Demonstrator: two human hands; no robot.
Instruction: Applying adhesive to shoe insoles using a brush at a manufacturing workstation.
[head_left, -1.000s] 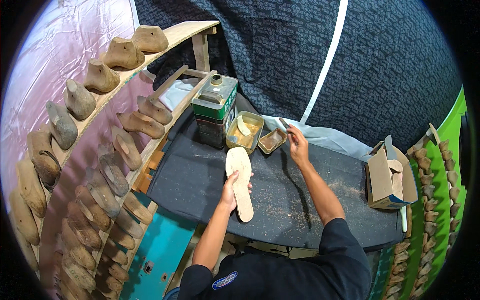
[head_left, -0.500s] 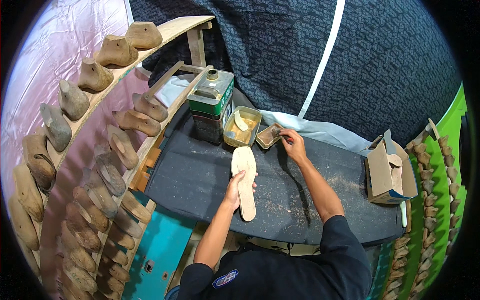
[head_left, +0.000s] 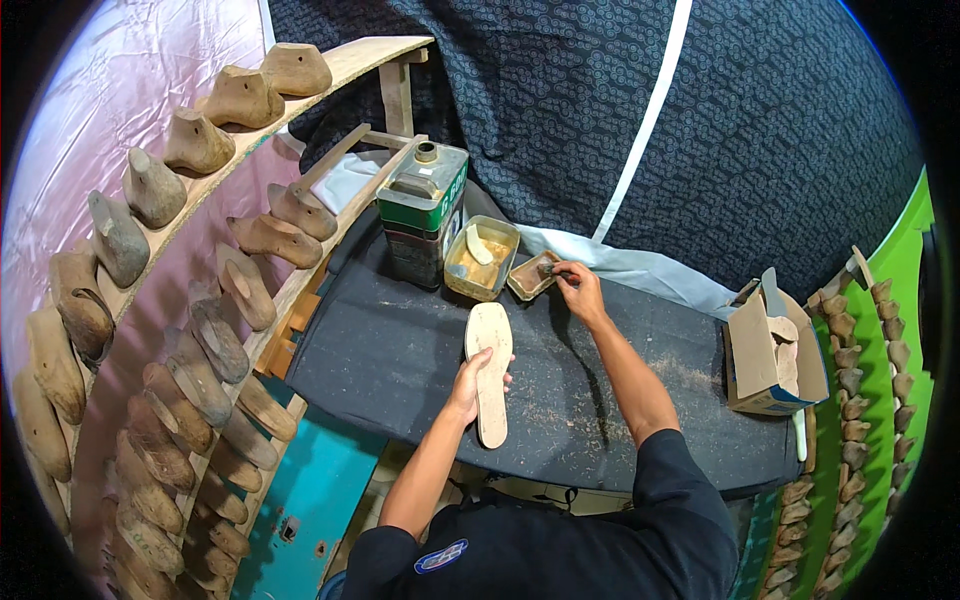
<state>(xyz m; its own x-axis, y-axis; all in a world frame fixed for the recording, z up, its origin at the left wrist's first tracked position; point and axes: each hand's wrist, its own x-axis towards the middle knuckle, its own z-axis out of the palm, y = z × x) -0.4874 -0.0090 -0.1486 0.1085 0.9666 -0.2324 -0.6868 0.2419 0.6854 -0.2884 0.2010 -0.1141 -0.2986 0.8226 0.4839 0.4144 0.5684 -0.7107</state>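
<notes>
Right hand (head_left: 581, 291) lowered to tray (head_left: 528, 277); sole (head_left: 492, 388) fore-aft, wide end away

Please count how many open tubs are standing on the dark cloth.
2. The larger tub is just right of the metal can; the smaller tub is right of that, at the right hand. Another could be hidden behind the can.

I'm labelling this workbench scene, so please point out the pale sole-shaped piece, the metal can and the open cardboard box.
Pale sole-shaped piece (head_left: 490, 382): head view, middle of its flat face.
Metal can (head_left: 412, 218): head view, green band on its side.
Open cardboard box (head_left: 752, 352): head view, its brown side.
</notes>
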